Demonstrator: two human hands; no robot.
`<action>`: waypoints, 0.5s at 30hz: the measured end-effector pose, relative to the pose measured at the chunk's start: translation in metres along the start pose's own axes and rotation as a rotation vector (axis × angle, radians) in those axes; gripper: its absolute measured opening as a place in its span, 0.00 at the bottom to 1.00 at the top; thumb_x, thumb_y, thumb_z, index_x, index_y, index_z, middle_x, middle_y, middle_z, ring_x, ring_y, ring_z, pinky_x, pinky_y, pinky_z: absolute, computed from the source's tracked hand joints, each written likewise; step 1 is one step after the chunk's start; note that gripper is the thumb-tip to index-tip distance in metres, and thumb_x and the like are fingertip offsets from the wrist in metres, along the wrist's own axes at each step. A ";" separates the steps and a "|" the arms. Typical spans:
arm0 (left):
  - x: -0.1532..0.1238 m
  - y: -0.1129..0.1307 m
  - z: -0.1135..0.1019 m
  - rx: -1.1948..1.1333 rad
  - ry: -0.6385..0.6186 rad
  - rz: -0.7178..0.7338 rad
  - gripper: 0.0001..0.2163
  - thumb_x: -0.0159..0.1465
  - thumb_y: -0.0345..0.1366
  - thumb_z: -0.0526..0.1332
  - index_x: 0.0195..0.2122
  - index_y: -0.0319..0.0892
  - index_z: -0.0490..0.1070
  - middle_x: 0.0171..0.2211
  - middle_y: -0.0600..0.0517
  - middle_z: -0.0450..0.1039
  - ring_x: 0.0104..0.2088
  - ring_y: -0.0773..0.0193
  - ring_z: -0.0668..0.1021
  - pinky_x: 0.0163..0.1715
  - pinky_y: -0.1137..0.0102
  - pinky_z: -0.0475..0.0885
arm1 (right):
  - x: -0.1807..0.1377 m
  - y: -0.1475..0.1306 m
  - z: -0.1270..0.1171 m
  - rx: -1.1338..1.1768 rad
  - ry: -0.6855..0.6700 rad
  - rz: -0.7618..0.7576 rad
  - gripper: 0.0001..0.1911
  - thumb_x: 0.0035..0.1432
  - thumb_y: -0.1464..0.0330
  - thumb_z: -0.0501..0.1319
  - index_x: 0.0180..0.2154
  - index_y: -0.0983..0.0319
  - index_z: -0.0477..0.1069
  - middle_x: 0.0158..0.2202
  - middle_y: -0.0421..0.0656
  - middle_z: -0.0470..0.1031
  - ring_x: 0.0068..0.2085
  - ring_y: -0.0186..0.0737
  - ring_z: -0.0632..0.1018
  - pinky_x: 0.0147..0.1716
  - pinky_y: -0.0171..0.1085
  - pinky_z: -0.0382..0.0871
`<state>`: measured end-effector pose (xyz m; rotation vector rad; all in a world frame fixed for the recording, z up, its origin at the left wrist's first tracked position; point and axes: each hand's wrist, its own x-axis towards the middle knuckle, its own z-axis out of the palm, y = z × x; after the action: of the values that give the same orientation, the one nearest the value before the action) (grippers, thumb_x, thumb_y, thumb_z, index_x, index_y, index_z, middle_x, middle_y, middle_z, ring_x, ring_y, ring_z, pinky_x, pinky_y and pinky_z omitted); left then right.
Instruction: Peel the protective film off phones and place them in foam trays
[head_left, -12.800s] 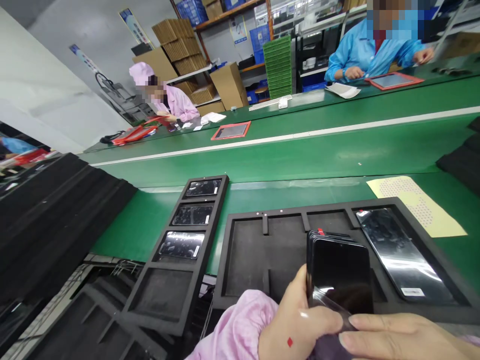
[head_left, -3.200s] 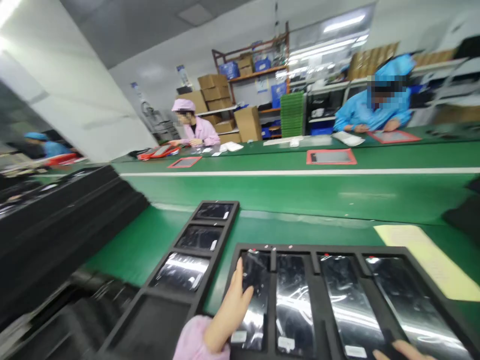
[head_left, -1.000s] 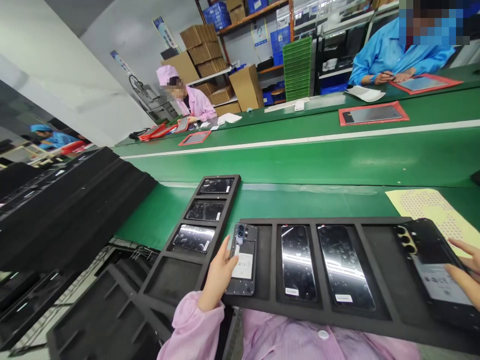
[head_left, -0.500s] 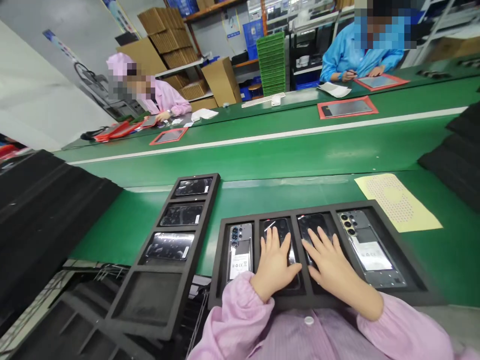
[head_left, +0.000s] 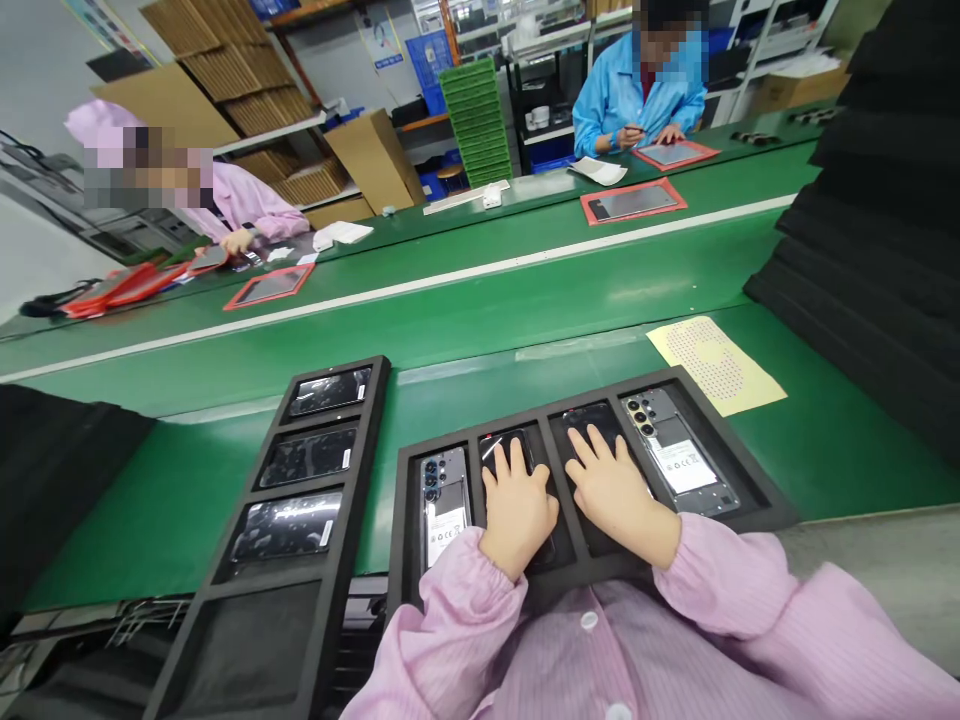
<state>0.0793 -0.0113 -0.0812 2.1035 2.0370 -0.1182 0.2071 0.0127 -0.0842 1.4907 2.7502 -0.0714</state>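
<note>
Both my hands rest over a black foam tray [head_left: 402,500] that holds phones in separate compartments. My left hand [head_left: 517,510] lies with fingers spread on a dark phone [head_left: 498,452], covering much of it. On the neighbouring dark phone [head_left: 589,415], my right hand [head_left: 613,490] lies flat, its fingers apart. At the tray's left end a phone [head_left: 447,505] shows its camera lenses and a white label; my left sleeve covers its lower part. Another phone [head_left: 679,455] with lenses and a white label occupies the right end compartment.
A second foam tray [head_left: 369,430] with dark phones [head_left: 307,457] stands at left. Black foam stacks [head_left: 877,230] rise at right. A yellow sticker sheet [head_left: 712,365] lies behind my tray. Across the green bench [head_left: 465,290], two people [head_left: 637,90] handle flat pieces on red mats [head_left: 634,200].
The view has swung to the right, so the scene sits further left. Both hands stay on the same two phones; the fingers of my left hand have shifted slightly, its thumb drawn in.
</note>
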 end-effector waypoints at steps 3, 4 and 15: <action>-0.003 -0.004 -0.007 -0.018 0.001 -0.002 0.10 0.55 0.28 0.55 0.36 0.37 0.73 0.62 0.37 0.54 0.60 0.40 0.59 0.50 0.54 0.66 | -0.004 0.020 -0.008 -0.014 0.018 0.022 0.12 0.54 0.79 0.55 0.35 0.64 0.75 0.57 0.51 0.63 0.55 0.57 0.66 0.43 0.50 0.70; -0.006 -0.008 -0.010 -0.035 0.009 -0.024 0.09 0.55 0.28 0.54 0.34 0.38 0.73 0.62 0.37 0.53 0.59 0.42 0.62 0.48 0.56 0.68 | -0.007 0.030 -0.010 -0.020 0.027 0.044 0.11 0.54 0.79 0.54 0.34 0.65 0.75 0.56 0.53 0.63 0.53 0.57 0.68 0.40 0.48 0.72; -0.033 -0.061 0.004 -0.757 0.246 -0.246 0.09 0.56 0.34 0.52 0.36 0.43 0.67 0.18 0.59 0.64 0.18 0.66 0.70 0.20 0.73 0.67 | -0.017 0.011 0.017 0.079 0.098 -0.049 0.21 0.48 0.67 0.66 0.46 0.62 0.72 0.56 0.54 0.63 0.56 0.64 0.62 0.49 0.68 0.55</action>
<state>0.0178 -0.0429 -0.0846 1.4447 2.0056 0.7817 0.2259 0.0035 -0.1014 1.4829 2.8940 -0.1117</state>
